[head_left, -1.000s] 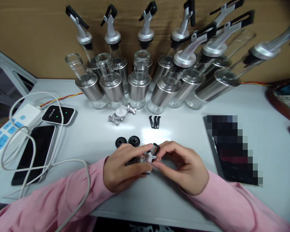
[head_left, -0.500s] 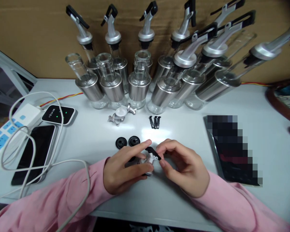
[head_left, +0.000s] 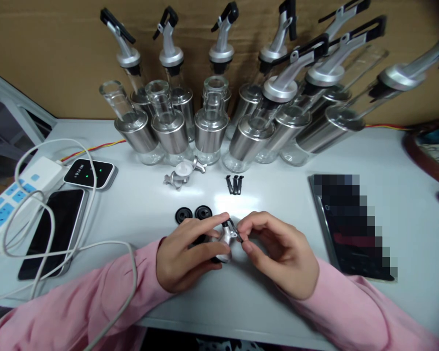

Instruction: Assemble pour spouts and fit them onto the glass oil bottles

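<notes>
My left hand (head_left: 185, 256) is closed round a small silver pourer spout (head_left: 224, 243), held just above the white table (head_left: 139, 204). My right hand (head_left: 276, 251) pinches a thin black lever (head_left: 233, 229) against the top of that spout. Both hands meet near the table's front middle. Two black rubber rings (head_left: 193, 214) lie just beyond my left hand. A few black levers (head_left: 234, 184) lie further back. A loose silver spout with a white cap (head_left: 183, 173) rests in front of the bottles.
Several glass and steel oil bottles (head_left: 209, 127), some with pourers, stand along the cardboard back wall. A phone (head_left: 53, 229), a small router (head_left: 90, 172), a power strip (head_left: 7, 200) and white cables (head_left: 40, 214) fill the left. A dark tablet (head_left: 351, 229) lies at right.
The black lever was raised and tilted over the spout half a second ago. Now it is lowered against the spout's tip and my right fingers have closed in on it.
</notes>
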The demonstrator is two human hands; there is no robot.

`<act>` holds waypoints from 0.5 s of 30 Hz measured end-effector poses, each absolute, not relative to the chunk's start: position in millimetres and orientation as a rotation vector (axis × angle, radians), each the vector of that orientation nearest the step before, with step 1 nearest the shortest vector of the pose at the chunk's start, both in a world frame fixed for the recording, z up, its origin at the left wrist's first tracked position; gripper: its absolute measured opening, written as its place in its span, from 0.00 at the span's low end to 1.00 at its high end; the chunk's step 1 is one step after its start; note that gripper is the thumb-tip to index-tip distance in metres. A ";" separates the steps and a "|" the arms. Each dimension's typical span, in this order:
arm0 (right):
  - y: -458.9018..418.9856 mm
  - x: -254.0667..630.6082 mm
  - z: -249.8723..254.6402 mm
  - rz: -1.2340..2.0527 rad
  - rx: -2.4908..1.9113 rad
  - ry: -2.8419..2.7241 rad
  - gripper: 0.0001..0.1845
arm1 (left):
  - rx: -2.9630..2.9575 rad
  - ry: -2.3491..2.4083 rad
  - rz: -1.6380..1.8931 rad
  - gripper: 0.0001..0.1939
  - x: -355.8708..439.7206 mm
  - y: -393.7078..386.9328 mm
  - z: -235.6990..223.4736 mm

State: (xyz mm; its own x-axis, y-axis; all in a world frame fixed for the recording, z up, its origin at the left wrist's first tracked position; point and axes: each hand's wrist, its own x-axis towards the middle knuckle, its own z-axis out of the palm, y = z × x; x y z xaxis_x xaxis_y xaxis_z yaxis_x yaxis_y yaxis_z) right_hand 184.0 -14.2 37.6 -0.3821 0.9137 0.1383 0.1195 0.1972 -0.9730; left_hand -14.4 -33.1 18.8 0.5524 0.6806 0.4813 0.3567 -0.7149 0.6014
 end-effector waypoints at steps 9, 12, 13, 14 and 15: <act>-9.8 183.8 25.7 2.070 -0.811 -1.080 0.10 | 2.218 0.757 1.029 0.06 -12.3 -36.6 22.2; -8.3 184.0 22.7 2.291 -0.624 -0.969 0.12 | 2.201 0.743 1.042 0.06 -11.9 -38.0 21.3; -7.9 184.6 22.5 2.334 -0.577 -0.952 0.11 | 2.199 0.743 1.052 0.07 -11.8 -38.6 21.1; -7.5 185.5 22.6 2.363 -0.544 -0.944 0.11 | 2.195 0.747 1.064 0.07 -11.6 -39.4 21.0; -7.2 186.6 22.9 2.382 -0.523 -0.945 0.11 | 2.189 0.753 1.074 0.07 -11.2 -40.3 21.1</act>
